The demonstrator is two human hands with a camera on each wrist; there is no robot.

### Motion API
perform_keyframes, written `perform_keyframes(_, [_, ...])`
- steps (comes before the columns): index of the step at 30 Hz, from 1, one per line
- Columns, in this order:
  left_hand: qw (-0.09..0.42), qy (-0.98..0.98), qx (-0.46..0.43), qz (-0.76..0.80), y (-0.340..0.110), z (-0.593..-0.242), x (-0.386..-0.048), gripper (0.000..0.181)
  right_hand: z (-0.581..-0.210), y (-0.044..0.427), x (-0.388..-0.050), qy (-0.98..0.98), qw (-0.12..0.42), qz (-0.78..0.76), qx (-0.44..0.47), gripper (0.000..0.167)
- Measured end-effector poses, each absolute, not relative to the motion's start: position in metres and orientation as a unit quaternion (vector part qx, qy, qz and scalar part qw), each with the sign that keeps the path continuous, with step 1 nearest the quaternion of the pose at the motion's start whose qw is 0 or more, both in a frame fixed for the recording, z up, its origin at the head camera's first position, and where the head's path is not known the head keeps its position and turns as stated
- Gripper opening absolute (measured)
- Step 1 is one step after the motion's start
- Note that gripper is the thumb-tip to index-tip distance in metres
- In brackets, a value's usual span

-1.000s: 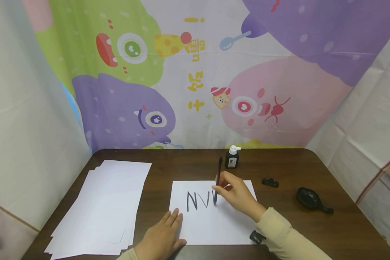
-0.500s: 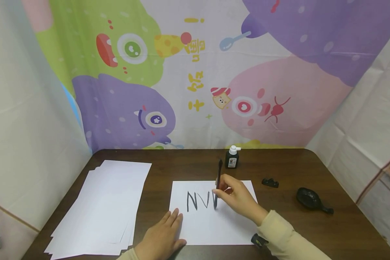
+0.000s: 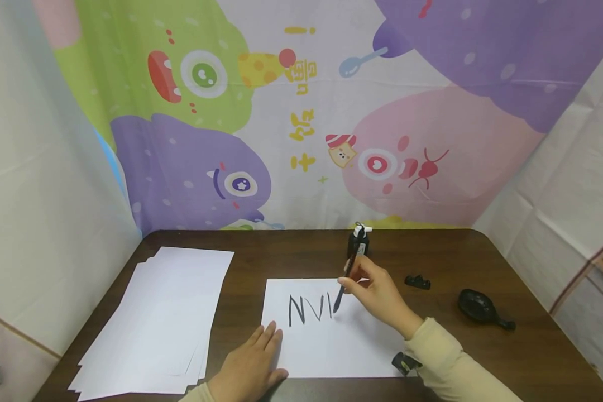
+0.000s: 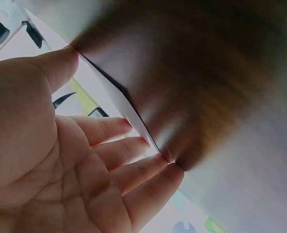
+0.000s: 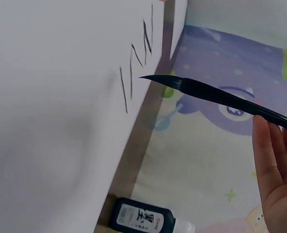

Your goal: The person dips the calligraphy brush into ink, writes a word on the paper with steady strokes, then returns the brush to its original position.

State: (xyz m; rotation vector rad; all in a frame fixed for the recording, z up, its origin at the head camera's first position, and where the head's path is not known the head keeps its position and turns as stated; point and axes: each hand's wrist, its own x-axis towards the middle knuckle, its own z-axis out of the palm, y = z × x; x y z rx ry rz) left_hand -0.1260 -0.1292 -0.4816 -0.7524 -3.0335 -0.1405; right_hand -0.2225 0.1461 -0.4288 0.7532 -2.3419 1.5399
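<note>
In the head view my right hand (image 3: 379,293) pinches a black writing brush (image 3: 349,271) between thumb and fingers. Its pointed bristles hang just off the white sheet of paper (image 3: 341,352), near the foot of the latest stroke. Dark strokes like an N, a V and an upright line (image 3: 330,305) stand along the sheet's upper part. In the right wrist view the brush (image 5: 201,90) reaches leftward over the strokes, its tip apart from them. My left hand (image 3: 251,360) rests with straight fingers on the sheet's left edge; the left wrist view shows its palm (image 4: 80,174).
A stack of white paper (image 3: 156,324) lies at the left. Behind the brush stands a black ink bottle (image 3: 354,244) with a white cap. A small black brush rest (image 3: 417,282) and a black ink dish (image 3: 477,306) lie to the right. A printed curtain (image 3: 291,201) hangs behind.
The upright stroke lengthened downward, then my right hand lifted the brush and shifted slightly up and right, tilting it rightward. My left hand stayed in place.
</note>
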Motion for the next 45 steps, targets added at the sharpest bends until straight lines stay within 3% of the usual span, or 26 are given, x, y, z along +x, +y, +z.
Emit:
perform_keyframes(25, [-0.011,-0.969,-0.238,-0.057,-0.13,-0.481,-0.127,0.073,-0.431,0.163,-0.244,-0.76,0.172,0.594,0.2,0.018])
perform_keyframes(45, [-0.019,-0.97,-0.236,-0.061,-0.13,-0.481,-0.128,0.073,-0.415,0.146,-0.235,-0.774,0.182,0.584,0.163,0.019])
